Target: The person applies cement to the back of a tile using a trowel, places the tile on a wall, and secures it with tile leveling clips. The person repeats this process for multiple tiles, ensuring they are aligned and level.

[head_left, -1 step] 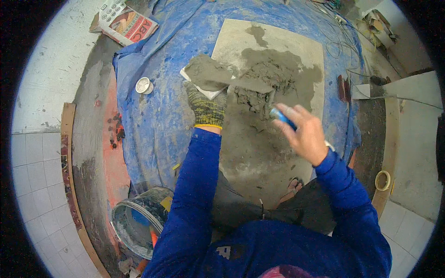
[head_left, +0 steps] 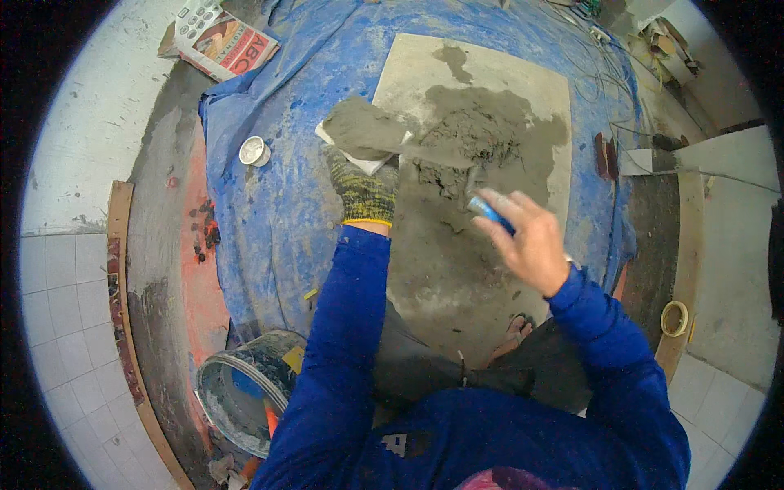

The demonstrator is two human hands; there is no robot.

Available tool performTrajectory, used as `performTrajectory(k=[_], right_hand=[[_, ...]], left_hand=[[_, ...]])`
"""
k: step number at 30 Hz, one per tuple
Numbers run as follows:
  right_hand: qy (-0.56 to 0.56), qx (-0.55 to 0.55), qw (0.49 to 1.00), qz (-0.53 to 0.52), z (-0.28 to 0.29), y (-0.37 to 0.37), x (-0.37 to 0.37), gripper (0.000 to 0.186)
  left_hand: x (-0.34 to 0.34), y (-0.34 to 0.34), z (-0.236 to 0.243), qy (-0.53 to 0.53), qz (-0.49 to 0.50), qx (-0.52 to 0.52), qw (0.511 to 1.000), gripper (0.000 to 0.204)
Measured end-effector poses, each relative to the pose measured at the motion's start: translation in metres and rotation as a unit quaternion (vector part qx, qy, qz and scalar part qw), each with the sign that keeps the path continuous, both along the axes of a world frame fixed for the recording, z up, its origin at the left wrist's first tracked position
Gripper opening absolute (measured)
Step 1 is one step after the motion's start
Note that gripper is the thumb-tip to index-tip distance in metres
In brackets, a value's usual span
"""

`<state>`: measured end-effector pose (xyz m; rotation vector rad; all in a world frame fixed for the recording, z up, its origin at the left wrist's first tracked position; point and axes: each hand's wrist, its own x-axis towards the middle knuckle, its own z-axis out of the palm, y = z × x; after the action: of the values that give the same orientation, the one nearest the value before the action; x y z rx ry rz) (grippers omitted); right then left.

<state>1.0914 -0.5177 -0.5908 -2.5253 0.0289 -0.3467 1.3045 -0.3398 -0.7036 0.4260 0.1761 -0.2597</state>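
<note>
At the far left, pale floor tiles meet a narrow wooden strip that runs down toward the lower edge. A red-and-white printed bag lies near the top, and below it a small white cup rests on a crumpled blue tarpaulin. A tilted bucket sits beside the left forearm, its smeared mouth facing lower left. The left hand, in a speckled yellow-and-black knit glove, holds a white board from beneath, its fingers mostly hidden there; a heaped load of wet grey mortar covers most of the board. Just right of it, a trowel reaches toward the board's edge; I cannot tell whether they touch. Under the trowel, a rough mortar mound spreads over a pale sheet. The bare right hand is wrapped around the trowel's blue handle. Farther right are tangled cables and, lower, a yellowish tape roll.
</note>
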Motion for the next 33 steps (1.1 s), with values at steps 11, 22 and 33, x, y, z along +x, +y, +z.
performTrajectory(k=[11, 22, 33], right_hand=[[-0.008, -0.042, 0.998, -0.041, -0.036, 0.022, 0.012, 0.041], [-0.071, -0.022, 0.989, -0.124, -0.068, -0.006, 0.019, 0.04], [-0.04, 0.056, 0.994, -0.081, -0.085, -0.047, 0.024, 0.043]], left_hand=[[0.022, 0.003, -0.009, -0.311, 0.084, 0.449, 0.834, 0.05], [0.006, 0.004, 0.011, -0.159, 0.004, 0.112, 0.981, 0.054], [0.014, 0.022, -0.007, -0.021, -0.155, -0.112, 0.981, 0.049]])
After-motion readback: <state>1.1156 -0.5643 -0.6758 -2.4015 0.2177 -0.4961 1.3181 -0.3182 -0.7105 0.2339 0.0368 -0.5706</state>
